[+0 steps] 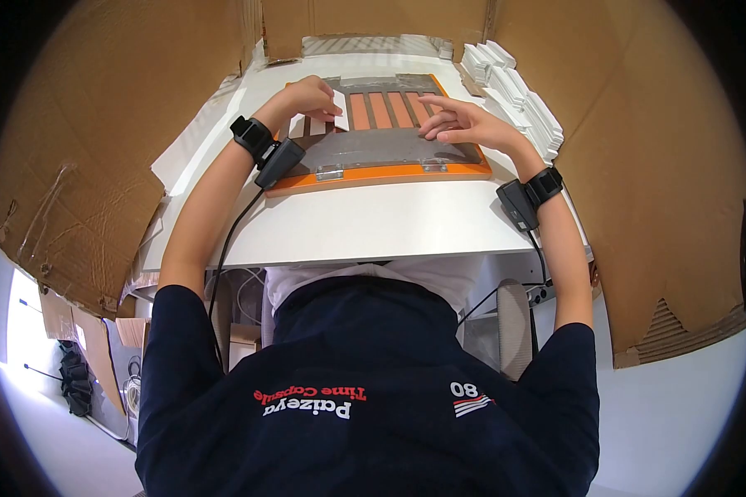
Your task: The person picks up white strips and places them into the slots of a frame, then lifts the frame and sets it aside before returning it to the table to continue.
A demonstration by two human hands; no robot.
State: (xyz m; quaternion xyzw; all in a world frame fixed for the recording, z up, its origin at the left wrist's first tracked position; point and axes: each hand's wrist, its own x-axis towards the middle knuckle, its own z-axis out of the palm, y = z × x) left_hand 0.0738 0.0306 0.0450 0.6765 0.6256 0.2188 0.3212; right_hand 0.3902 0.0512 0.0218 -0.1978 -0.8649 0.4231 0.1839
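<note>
My left hand (311,97) is closed, with its fingertips pinched at a white strip (341,118) over the left part of a slotted board. The board (365,149) has a grey face, an orange edge and a row of long slots, several of them showing salmon-coloured strips (378,109). White shows in the slots at the left, partly covered by my left hand. Above the board's right side hovers my right hand (464,124), its fingers apart and nothing in them.
Stacks of folded white pieces (522,99) lie along the right of the white table (389,224). Cardboard walls (663,166) stand around it. Black devices (279,161) are strapped to both wrists, with cables running down toward my body.
</note>
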